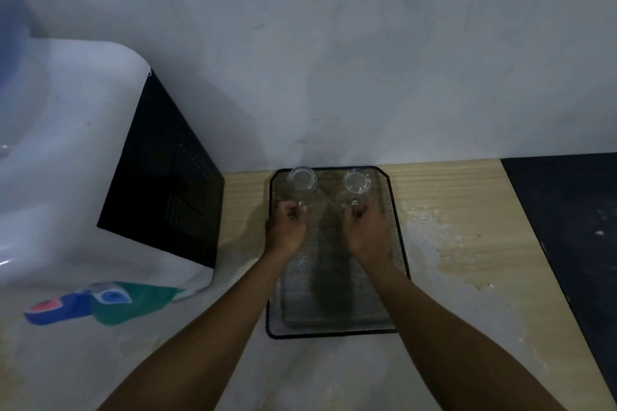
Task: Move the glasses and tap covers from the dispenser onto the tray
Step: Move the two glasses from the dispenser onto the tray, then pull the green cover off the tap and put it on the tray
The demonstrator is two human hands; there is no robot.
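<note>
Two clear glass mugs stand at the far end of the black mesh tray (397,243). The left glass (302,181) has its handle pinched by my left hand (285,230). The right glass (358,183) is held by its handle in my right hand (367,230). Both glasses rest on the tray, upside down as far as I can tell. At the lower left, on the front of the white water dispenser (66,150), sit a red tap (45,307) and a blue tap (112,295) beside a green piece; I cannot make out any tap covers.
The tray lies on a light wooden table (467,227) against a grey wall. The dispenser's black side panel (167,183) stands just left of the tray. A dark surface (574,227) borders the table on the right. A blue water bottle (10,43) tops the dispenser.
</note>
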